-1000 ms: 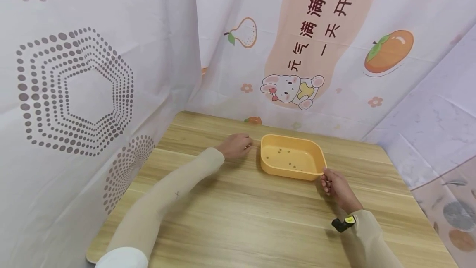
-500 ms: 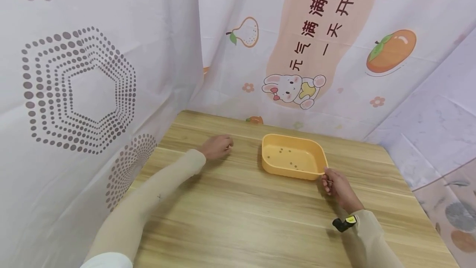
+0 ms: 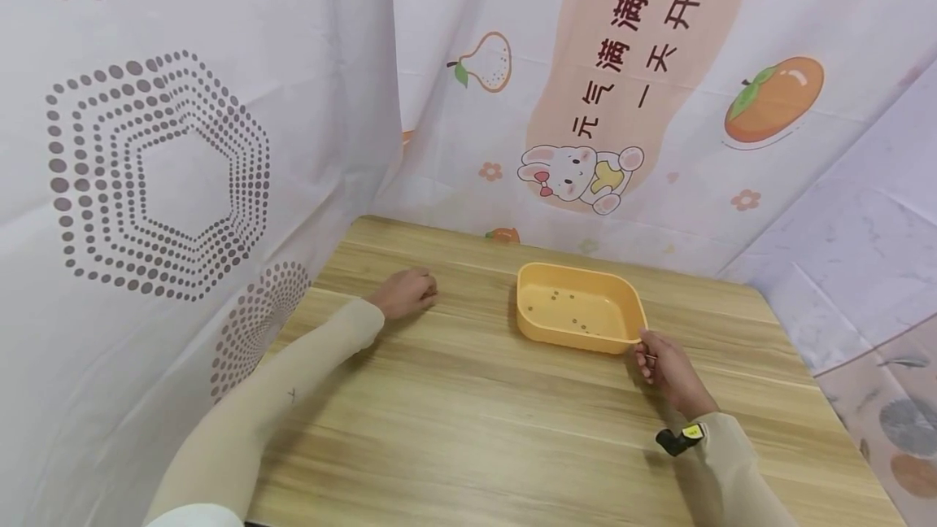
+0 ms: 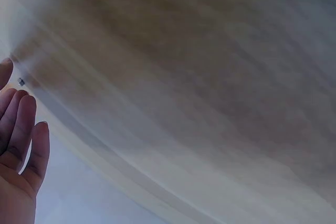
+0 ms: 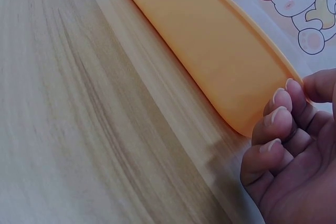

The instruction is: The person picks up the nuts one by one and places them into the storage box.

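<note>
A yellow-orange tray (image 3: 578, 346) stands on the wooden table, with several small dark bits on its floor. In the right wrist view, my right hand (image 5: 299, 156) pinches the near corner of the tray (image 5: 205, 40), thumb over the rim and fingers curled outside it. To the left of the tray, low over the table, is my left hand (image 3: 403, 293), its fingers slightly bent. At its fingertips, the left wrist view shows a small dark piece (image 4: 21, 82) in line with the gap beside the thumb; I cannot tell whether the fingers hold it.
The wooden table (image 3: 454, 413) reaches back to a printed curtain (image 3: 454, 145) with a rabbit and fruit on it. Another curtain (image 3: 322, 104), with dotted hexagons, hangs along the left side. A black device with a yellow label (image 3: 679, 439) sits at the right cuff.
My left hand has moved leftward, away from the tray. The right hand stays at the tray's corner, and the tray has not moved on the table.
</note>
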Demonstrator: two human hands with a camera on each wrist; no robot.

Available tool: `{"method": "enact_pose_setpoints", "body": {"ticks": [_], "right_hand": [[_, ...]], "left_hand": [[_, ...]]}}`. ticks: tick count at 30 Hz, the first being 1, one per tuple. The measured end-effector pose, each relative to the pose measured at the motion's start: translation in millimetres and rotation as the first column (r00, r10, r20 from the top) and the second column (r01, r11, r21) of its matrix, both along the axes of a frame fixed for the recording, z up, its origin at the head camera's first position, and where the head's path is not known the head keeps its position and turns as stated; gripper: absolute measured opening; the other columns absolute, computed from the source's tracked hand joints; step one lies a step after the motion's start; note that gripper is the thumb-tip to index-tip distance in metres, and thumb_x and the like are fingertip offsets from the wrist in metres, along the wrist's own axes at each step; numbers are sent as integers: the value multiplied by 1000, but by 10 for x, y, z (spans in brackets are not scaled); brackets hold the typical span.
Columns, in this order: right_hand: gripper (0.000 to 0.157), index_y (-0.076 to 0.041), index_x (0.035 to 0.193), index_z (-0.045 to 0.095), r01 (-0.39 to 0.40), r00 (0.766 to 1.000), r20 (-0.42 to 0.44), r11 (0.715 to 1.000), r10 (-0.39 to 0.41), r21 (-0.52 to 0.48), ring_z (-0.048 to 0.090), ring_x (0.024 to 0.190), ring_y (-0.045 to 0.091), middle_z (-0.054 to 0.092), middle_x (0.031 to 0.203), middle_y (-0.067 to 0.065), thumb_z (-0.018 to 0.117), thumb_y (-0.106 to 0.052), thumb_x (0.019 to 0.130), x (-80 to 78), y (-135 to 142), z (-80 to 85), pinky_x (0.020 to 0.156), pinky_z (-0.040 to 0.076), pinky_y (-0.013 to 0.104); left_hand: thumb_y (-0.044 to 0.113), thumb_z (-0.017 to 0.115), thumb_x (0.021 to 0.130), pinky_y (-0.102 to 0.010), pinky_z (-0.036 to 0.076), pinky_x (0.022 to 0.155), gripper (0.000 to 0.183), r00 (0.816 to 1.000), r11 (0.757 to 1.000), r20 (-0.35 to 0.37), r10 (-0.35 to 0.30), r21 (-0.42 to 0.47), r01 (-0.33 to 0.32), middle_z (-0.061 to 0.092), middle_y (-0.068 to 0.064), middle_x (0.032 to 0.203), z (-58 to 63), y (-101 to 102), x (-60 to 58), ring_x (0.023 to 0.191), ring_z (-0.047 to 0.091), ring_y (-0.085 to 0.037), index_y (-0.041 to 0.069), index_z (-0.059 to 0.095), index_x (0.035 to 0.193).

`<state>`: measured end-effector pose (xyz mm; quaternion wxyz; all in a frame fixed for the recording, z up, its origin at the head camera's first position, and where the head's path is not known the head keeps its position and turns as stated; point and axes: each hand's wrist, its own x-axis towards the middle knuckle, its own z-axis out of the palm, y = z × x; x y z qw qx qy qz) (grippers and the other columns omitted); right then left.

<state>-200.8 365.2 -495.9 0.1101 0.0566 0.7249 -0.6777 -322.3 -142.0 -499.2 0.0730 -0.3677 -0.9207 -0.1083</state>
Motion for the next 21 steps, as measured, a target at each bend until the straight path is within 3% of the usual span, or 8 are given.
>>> {"method": "enact_pose_setpoints", "body": {"ticks": [7,21], "right_hand": [[38,-4,90,49,-11,1000,-12,1000,10,-4,45,52,10,50,67,-2,40,-40,102,-8,7,-9,46,38,25],[38,-5,89,49,-7,1000,1,1000,7,-11,44,51,11,50,67,-1,42,-40,101,-30,32,0,46,37,26]], "left_hand": [[24,67,90,-20,45,60,15,1000,1000,-20,5,22,-5,60,2,84,-1,-24,37,68,50,-6,9,71,92],[19,69,88,-25,49,64,9,999,1000,-54,-2,-1,2,61,0,85,-66,34,0,73,55,-11,10,70,88]]}}
